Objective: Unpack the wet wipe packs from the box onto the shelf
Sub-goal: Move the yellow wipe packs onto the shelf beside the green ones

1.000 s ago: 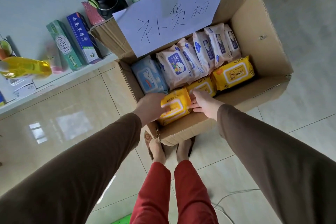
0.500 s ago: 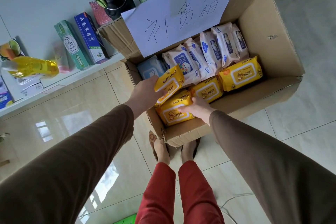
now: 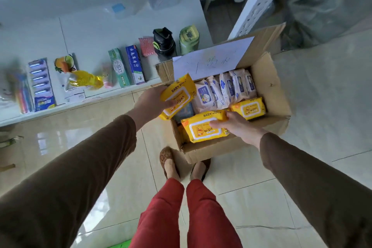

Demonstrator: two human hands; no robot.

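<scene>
Lifted clear now: yellow pack (image 3: 177, 96) clamped in left hand (image 3: 150, 103), up over box (image 3: 269, 86) edge. Right hand (image 3: 236, 126) gripping second yellow pack (image 3: 203, 129), inside. Shelf (image 3: 60, 106) leftward next, probably.

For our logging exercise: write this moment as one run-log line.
left hand: holds yellow wipes pack | right hand: grips second yellow pack in box | shelf: none placed

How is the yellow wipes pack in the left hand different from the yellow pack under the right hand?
The left hand holds its yellow pack lifted over the box's left edge and tilted; the right hand grips the other yellow pack, which lies nearly flat inside the cardboard box. Both read "BABY WIPES" and show a white flap label.
</scene>
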